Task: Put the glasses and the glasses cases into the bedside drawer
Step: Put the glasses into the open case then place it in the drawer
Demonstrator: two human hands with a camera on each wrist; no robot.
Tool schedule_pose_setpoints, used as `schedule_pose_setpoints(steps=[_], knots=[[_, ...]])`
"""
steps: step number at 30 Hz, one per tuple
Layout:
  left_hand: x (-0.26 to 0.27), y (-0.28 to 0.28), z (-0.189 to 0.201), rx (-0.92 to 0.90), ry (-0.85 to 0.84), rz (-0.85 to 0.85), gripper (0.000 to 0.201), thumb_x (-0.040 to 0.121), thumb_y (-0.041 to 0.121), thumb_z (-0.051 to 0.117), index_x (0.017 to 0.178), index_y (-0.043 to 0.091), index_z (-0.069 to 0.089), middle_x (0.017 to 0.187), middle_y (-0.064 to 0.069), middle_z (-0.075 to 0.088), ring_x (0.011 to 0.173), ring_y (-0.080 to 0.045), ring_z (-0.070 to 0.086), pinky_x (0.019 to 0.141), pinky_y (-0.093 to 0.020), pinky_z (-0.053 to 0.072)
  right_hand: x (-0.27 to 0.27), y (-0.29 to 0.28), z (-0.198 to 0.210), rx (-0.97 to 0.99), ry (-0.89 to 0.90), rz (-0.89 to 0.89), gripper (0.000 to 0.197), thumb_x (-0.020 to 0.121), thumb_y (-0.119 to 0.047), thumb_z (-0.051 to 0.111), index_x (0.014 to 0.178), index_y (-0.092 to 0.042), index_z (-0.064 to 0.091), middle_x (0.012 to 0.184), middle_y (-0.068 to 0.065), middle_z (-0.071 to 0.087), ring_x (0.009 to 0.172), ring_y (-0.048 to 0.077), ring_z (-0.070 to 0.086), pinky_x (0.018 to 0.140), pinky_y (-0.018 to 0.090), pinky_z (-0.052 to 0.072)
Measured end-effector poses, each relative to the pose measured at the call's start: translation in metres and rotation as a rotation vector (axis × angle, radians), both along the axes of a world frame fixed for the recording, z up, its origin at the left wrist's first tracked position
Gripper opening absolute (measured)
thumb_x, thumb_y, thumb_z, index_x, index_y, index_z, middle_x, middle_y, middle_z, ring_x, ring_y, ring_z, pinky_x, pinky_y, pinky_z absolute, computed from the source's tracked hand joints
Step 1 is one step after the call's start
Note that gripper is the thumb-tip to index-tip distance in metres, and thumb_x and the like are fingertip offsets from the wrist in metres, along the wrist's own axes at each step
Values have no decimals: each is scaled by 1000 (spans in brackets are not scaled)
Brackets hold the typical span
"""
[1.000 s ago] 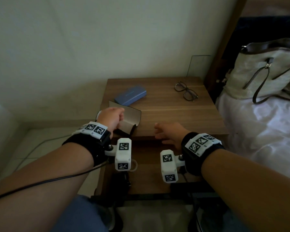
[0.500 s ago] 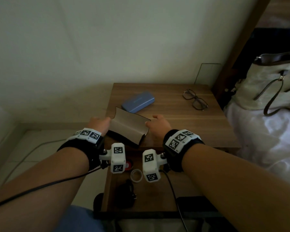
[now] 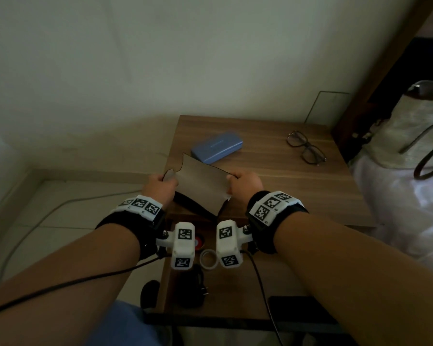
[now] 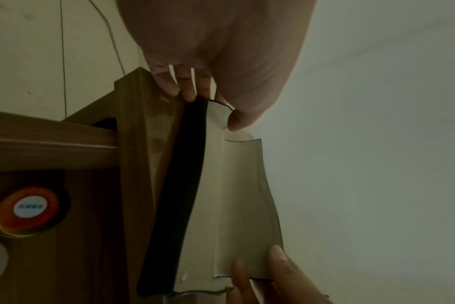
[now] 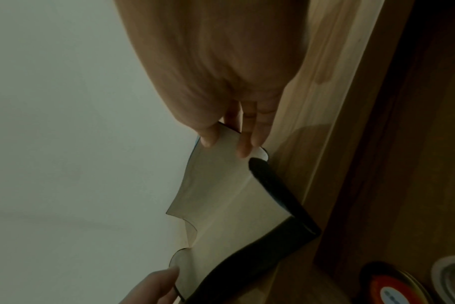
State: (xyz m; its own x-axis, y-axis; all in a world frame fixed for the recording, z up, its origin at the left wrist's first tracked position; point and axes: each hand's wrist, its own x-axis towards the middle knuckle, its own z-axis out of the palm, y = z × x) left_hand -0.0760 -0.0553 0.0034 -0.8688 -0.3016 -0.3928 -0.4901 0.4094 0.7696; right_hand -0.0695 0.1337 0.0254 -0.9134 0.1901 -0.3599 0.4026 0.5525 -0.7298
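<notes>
A folding glasses case (image 3: 200, 187) with a grey lining and black outside stands open at the front edge of the wooden bedside table (image 3: 298, 186). My left hand (image 3: 160, 187) pinches its left end and my right hand (image 3: 244, 182) pinches its right end. The left wrist view shows the case (image 4: 234, 205) held between thumb and fingers (image 4: 187, 90); the right wrist view shows the case (image 5: 221, 195) the same way. A blue hard case (image 3: 216, 147) lies behind it. Dark-framed glasses (image 3: 306, 151) lie at the back right. The drawer (image 3: 235, 288) below stands pulled out.
In the drawer lie a red round tin (image 3: 199, 242), a white ring of tape (image 3: 208, 259) and a black charger (image 3: 194, 288). A pale handbag (image 3: 415, 131) sits on the white bed at the right. A wall stands behind the table; tiled floor with a cable lies left.
My right hand came up from the drawer front to the case's right end. Both hands now hold the case, which has been spread wider and lifted at the table's front edge.
</notes>
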Motion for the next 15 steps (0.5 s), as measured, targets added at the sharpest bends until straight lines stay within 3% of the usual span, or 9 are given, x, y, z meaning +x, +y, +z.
schedule_pose_setpoints(steps=[2,4,7,10,12,15], knots=[[2,5,4,10,11,0,30,90,26,54,119,18,56,97,-10,59,82,-26,53,85,-35,45,2,6,0,-25,26,-42,30,96,-26,47,114,-14,68,110,12,70,103,28,66,94,39,53],[5,12,9,48,25,-2,35,91,25,54,126,16,54,91,-5,55,81,-24,51,81,-33,42,4,12,0,-79,54,-84,28,97,-25,46,112,-14,68,103,9,70,97,26,68,92,39,54],[6,23,13,110,31,-1,32,89,25,56,118,13,56,87,-2,57,81,-24,56,86,-37,47,8,26,2,-169,82,-153,27,97,-24,46,115,-16,66,83,-2,63,81,19,66,79,33,55],[7,36,15,184,-18,23,78,72,47,63,142,18,43,121,-7,60,106,-31,60,97,-46,49,13,42,4,-236,95,-227,29,98,-26,46,120,-18,62,77,-10,56,65,11,58,60,24,49],[7,44,9,250,-51,26,101,57,62,65,146,21,37,128,-7,59,108,-29,61,94,-47,52,17,54,7,-307,90,-293,28,98,-27,46,119,-18,62,78,-6,56,63,10,56,63,26,49],[17,68,16,403,-100,-17,86,73,60,67,143,17,41,105,3,59,102,-21,62,92,-41,53,22,70,13,-409,76,-379,26,97,-27,47,119,-21,61,78,-2,57,65,11,55,74,33,50]])
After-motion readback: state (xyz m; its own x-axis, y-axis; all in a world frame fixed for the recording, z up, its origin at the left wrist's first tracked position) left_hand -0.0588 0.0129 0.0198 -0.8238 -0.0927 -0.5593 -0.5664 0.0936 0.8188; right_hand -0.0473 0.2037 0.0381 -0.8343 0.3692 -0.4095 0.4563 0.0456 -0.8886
